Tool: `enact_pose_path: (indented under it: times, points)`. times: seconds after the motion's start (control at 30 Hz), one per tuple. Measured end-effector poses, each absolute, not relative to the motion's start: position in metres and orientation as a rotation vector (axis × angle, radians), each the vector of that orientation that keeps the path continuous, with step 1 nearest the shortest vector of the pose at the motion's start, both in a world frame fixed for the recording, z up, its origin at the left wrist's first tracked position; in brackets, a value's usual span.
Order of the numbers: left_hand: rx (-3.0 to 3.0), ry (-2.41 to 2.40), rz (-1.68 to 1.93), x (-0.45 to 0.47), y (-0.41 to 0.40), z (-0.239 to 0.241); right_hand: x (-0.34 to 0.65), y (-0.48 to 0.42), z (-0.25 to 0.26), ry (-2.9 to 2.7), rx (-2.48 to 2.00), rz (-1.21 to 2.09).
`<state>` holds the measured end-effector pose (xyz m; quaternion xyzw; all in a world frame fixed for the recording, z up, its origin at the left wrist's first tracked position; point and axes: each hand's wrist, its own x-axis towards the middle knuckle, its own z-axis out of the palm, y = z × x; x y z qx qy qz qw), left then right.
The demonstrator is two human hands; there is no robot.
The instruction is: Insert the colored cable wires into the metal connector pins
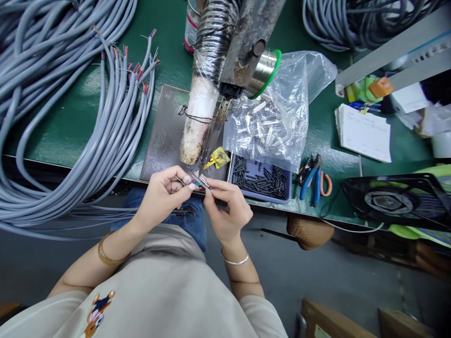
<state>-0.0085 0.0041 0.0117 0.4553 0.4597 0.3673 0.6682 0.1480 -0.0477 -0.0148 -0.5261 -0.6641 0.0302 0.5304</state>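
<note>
Two hands are meeting at the near edge of the bench (70, 122), just below the tip of the iron (215, 126). The left hand (160, 195) is pinching one end of a small connector (200, 179) between thumb and forefinger, with the other fingers curled. The right hand (227, 211) is gripping the other end with its fingertips. The connector, with coloured wire ends showing at it, is sitting right under the iron, which is hanging fixed over a dark plate (162, 136) beside a foil hose (211, 42). Whether tip and connector are touching, I cannot tell.

This looks like the soldering step, with the piece being lined up at the tip. Any move here is calling for steady fingers and a fine tilt, with skin clear of the tip.

A tray (230, 170) of black sleeves is lying just right of the hands, with a bag (282, 108) of metal parts above it and grey cables (116, 122) to the left.
</note>
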Motion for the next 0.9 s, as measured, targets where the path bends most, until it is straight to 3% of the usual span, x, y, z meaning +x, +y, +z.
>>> enact_pose_path:
  times: [0.17,0.37,0.6,0.9]
  points:
    - [0.938,0.991,0.821,-0.0097,0.0031,0.0135,0.1470,-0.0473,-0.0130,-1.436,-1.304,0.381]
    - [0.993,1.051,0.875,-0.0089,0.0048,0.0126,0.1437,-0.0464,-0.0128,-1.547,-1.280,0.167]
    - [1.028,1.018,0.703,-0.0144,0.0115,0.0094,0.1491,-0.0462,-0.0122,-1.574,-1.288,0.175]
    - [1.065,1.095,0.890,-0.0055,0.0070,0.0110,0.1495,-0.0440,-0.0148,-1.604,-1.290,0.074]
